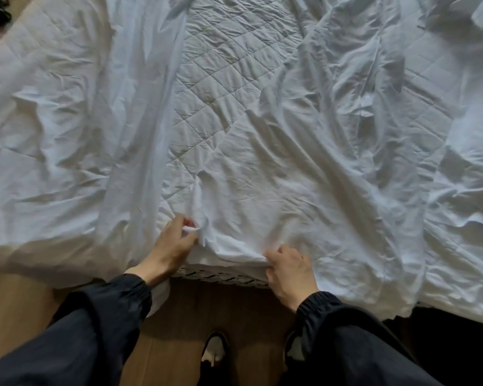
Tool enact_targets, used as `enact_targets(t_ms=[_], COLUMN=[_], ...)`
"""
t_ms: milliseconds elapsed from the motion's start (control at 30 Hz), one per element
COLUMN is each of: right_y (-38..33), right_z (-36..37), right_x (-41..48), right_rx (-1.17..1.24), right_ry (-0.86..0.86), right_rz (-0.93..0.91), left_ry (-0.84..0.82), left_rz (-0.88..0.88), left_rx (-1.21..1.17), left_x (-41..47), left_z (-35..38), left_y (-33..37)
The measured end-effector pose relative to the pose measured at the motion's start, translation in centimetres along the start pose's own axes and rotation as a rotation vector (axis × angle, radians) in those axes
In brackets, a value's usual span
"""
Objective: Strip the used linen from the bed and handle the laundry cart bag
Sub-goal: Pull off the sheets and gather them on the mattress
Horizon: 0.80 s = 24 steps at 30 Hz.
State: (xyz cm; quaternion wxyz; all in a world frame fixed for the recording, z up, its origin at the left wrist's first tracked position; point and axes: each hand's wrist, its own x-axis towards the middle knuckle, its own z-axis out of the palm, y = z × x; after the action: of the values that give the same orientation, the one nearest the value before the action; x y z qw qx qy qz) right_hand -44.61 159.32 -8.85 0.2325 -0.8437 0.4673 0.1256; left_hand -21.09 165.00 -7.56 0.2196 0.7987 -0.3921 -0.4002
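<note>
Above the wooden floor (179, 316), the quilted mattress pad (229, 59) shows in the middle, so the white sheet (304, 190) is only partly off; the left hand (170, 246) and right hand (287, 270) both pinch its near edge, and no laundry bag is in sight.

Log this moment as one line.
left hand: pinches sheet at bed edge | right hand: grips sheet hem | quilted pad: exposed mid-bed

i'm wearing black, faintly shiny sleeves (101, 324) gathered into elastic cuffs (315, 302), and dark shoes (215, 349) showing white on top.
</note>
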Motion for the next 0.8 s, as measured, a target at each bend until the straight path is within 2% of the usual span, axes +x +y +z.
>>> enact_targets(t_ms=[100, 167, 233, 333, 400, 467, 600, 667, 800], right_y=[0.0, -0.2, -0.3, -0.7, -0.9, -0.8, -0.5, -0.3, 1.2], right_z=[0.0, 0.0, 0.2, 0.7, 0.7, 0.4, 0.1, -0.5, -2.2], right_x=[0.4, 0.7, 0.8, 0.7, 0.7, 0.6, 0.3, 0.3, 0.5], right_rx=[-0.006, 0.001, 0.023, 0.06, 0.057, 0.055, 0.033, 0.049, 0.066], right_ry=[-0.012, -0.016, -0.003, -0.006, -0.013, -0.04, -0.095, -0.089, -0.03], right_rz=[-0.003, 0.019, 0.035, 0.027, 0.022, 0.031, 0.046, 0.044, 0.105], left_ry=[0.193, 0.133, 0.065, 0.215, 0.315, 0.321, 0.202, 0.15, 0.151], left_rz=[-0.241, -0.345, -0.248, -0.05, 0.006, 0.02, 0.026, 0.013, 0.025], left_rx=[-0.168, -0.167, -0.013, 0.09, 0.085, 0.135, 0.296, 0.306, 0.305], left_x=[2.2, 3.5, 3.8, 2.4, 1.4, 0.9, 1.5, 2.1, 3.5], left_z=[0.6, 0.5, 0.5, -0.3, -0.7, -0.3, 1.3, 1.7, 2.3], left_y=[1.1, 1.5, 1.6, 1.3, 1.1, 1.2, 2.2, 2.5, 3.9])
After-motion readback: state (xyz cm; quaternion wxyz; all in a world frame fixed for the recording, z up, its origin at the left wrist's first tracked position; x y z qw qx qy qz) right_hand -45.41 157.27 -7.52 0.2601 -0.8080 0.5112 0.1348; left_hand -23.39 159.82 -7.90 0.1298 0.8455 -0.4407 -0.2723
